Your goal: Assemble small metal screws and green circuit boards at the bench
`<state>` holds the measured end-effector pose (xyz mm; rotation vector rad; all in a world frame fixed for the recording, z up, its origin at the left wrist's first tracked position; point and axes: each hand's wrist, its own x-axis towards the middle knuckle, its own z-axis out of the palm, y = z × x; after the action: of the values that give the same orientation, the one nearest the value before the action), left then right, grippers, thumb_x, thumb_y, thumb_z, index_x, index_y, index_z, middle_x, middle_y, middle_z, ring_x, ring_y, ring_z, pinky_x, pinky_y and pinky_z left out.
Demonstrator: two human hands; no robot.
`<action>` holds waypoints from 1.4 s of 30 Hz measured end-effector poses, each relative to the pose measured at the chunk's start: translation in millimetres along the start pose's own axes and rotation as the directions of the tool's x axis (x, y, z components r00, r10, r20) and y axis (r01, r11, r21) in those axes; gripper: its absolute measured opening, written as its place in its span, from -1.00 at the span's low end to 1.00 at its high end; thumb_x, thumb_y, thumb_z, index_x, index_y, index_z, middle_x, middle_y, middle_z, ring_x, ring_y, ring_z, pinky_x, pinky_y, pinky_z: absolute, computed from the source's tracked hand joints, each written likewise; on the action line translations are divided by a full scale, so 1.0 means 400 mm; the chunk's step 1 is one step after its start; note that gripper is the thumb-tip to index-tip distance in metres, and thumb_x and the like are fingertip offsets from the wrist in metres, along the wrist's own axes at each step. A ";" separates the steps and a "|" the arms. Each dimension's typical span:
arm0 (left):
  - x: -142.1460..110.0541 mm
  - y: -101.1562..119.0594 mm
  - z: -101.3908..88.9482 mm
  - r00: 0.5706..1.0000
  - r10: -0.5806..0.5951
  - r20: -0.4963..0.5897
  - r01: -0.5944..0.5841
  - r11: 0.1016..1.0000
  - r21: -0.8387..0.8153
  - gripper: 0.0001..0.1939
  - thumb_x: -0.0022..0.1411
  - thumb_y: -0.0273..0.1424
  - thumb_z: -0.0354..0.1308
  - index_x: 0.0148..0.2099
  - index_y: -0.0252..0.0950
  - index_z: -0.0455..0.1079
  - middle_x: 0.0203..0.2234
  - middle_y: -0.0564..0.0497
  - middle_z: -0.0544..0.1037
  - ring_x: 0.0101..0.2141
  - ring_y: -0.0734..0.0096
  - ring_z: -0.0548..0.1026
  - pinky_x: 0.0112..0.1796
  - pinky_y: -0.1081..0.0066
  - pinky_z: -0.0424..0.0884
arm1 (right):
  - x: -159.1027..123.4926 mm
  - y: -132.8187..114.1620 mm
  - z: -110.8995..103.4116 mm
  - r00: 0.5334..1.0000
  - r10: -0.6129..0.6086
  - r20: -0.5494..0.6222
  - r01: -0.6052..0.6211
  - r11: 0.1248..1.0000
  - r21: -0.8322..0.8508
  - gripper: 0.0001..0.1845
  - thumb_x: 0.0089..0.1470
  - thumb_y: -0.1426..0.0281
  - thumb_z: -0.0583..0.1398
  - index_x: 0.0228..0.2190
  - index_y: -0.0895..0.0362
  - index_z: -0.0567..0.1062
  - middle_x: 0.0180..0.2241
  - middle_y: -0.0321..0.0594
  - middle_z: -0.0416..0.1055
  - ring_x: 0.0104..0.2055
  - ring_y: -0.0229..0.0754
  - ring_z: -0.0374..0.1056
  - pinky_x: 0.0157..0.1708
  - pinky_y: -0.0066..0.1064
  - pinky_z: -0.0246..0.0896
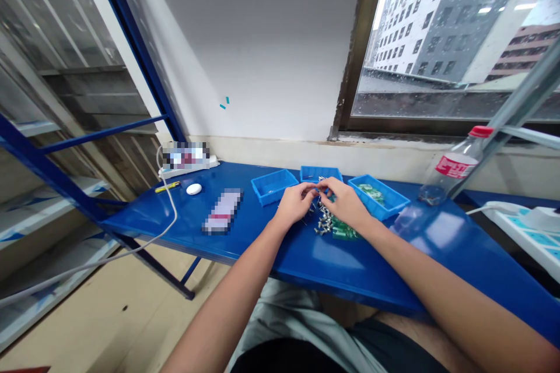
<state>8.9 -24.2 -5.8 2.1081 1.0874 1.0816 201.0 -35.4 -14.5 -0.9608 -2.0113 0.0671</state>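
My left hand (pixel 296 200) and my right hand (pixel 340 198) meet over the blue table, fingertips pinched close together. Whatever small piece is between them is too small to name. Under and beside the hands lies a pile of small silvery metal parts (pixel 324 220), with several thin dark pieces near my left fingers. Close to my right wrist are green translucent pieces (pixel 345 229). Behind the hands stand three blue plastic trays: the left tray (pixel 268 199) holds little, the middle tray (pixel 321 171) is partly hidden by my fingers, and the right tray (pixel 396 208) contains green pieces.
A plastic bottle (pixel 457 166) with a red cap stands at the right, near a white power strip (pixel 525 239). Leftward lie a blurred-out flat object (pixel 223 211), a white oval item (pixel 193 189) and a yellow-handled tool (pixel 167 186). A white cable (pixel 170 224) hangs over the table's left edge.
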 end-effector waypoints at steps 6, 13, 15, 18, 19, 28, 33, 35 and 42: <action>0.002 -0.001 -0.006 1.000 -0.020 0.005 0.020 0.994 -0.110 -0.68 0.36 -0.20 0.20 0.01 -0.26 0.62 -0.12 -0.05 0.71 -0.14 0.22 0.66 -0.08 0.36 0.54 | 0.004 -0.014 0.000 0.998 0.029 -0.063 -0.024 0.996 0.082 -0.58 0.17 0.50 0.16 0.06 0.07 0.44 -0.11 -0.08 0.48 -0.21 -0.04 0.46 -0.10 -0.12 0.47; 0.004 -0.006 -0.009 1.000 -0.008 0.010 0.009 0.993 -0.117 -0.65 0.37 -0.16 0.19 0.01 -0.25 0.64 -0.12 -0.05 0.71 -0.11 0.19 0.65 -0.07 0.35 0.53 | 0.000 -0.009 0.004 0.993 0.082 -0.091 -0.075 0.994 0.074 -0.69 0.14 0.45 0.20 -0.06 0.07 0.48 -0.23 -0.16 0.53 -0.26 -0.05 0.47 -0.16 -0.15 0.47; 0.002 -0.002 -0.009 1.000 -0.001 0.010 0.002 0.993 -0.118 -0.64 0.39 -0.16 0.16 0.03 -0.25 0.63 -0.12 -0.03 0.71 -0.11 0.20 0.65 -0.08 0.36 0.52 | 0.001 -0.011 0.005 0.990 0.094 -0.103 -0.086 0.993 0.076 -0.69 0.12 0.45 0.21 -0.07 0.08 0.49 -0.26 -0.17 0.51 -0.28 -0.07 0.45 -0.21 -0.18 0.46; -0.001 0.007 -0.010 1.000 -0.017 0.003 0.017 0.993 -0.121 -0.62 0.40 -0.15 0.14 0.04 -0.24 0.63 -0.12 -0.02 0.71 -0.12 0.22 0.65 -0.10 0.39 0.52 | 0.004 -0.015 0.002 0.989 0.102 -0.110 -0.095 0.993 0.067 -0.74 0.10 0.47 0.20 -0.15 0.07 0.53 -0.30 -0.18 0.48 -0.33 -0.09 0.41 -0.29 -0.23 0.41; -0.002 0.010 -0.011 1.000 -0.028 0.005 0.028 0.993 -0.118 -0.61 0.40 -0.14 0.14 0.03 -0.25 0.64 -0.14 -0.02 0.72 -0.13 0.22 0.65 -0.11 0.40 0.52 | 0.004 -0.015 0.001 0.989 0.102 -0.105 -0.096 0.993 0.061 -0.78 0.09 0.48 0.20 -0.19 0.06 0.55 -0.31 -0.19 0.48 -0.35 -0.10 0.39 -0.31 -0.24 0.40; 0.002 0.004 -0.015 0.999 -0.053 0.005 0.053 0.996 -0.066 -0.67 0.33 -0.15 0.25 -0.02 -0.22 0.67 -0.17 -0.02 0.72 -0.14 0.18 0.66 -0.12 0.36 0.52 | 0.001 -0.007 -0.005 0.997 0.073 -0.035 -0.069 0.992 0.105 -0.82 0.13 0.47 0.21 -0.23 0.05 0.58 -0.23 -0.19 0.56 -0.31 -0.10 0.45 -0.21 -0.20 0.43; 0.006 -0.014 -0.005 0.997 -0.060 -0.051 0.054 0.992 -0.114 -0.80 0.24 -0.33 0.34 -0.10 -0.25 0.65 -0.23 -0.04 0.73 -0.20 0.23 0.68 -0.13 0.35 0.56 | -0.002 -0.005 0.004 0.988 0.149 -0.045 -0.141 0.979 0.148 -0.82 0.20 0.40 0.20 -0.18 0.05 0.58 -0.21 -0.19 0.60 -0.26 -0.08 0.53 -0.16 -0.18 0.49; 0.006 -0.016 -0.002 0.996 -0.050 -0.068 0.043 0.994 -0.096 -0.85 0.21 -0.40 0.36 -0.15 -0.27 0.65 -0.27 -0.04 0.72 -0.26 0.28 0.67 -0.16 0.37 0.57 | -0.003 -0.008 0.006 0.980 0.198 -0.033 -0.189 0.966 0.176 -0.85 0.20 0.36 0.23 -0.18 0.06 0.58 -0.24 -0.20 0.61 -0.29 -0.10 0.54 -0.19 -0.21 0.50; 0.007 -0.024 0.006 0.995 0.008 -0.099 -0.017 0.995 -0.096 -0.81 0.15 -0.59 0.32 -0.16 -0.30 0.58 -0.28 -0.01 0.70 -0.26 0.36 0.66 -0.17 0.41 0.57 | -0.002 -0.008 0.008 0.968 0.249 0.021 -0.247 0.941 0.230 -0.84 0.13 0.36 0.28 -0.20 0.08 0.56 -0.29 -0.22 0.60 -0.29 -0.13 0.53 -0.22 -0.28 0.48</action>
<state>7.8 -17.1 -12.9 2.0063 1.0465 1.2315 197.1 -37.3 -15.8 -1.0543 -1.8169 0.4263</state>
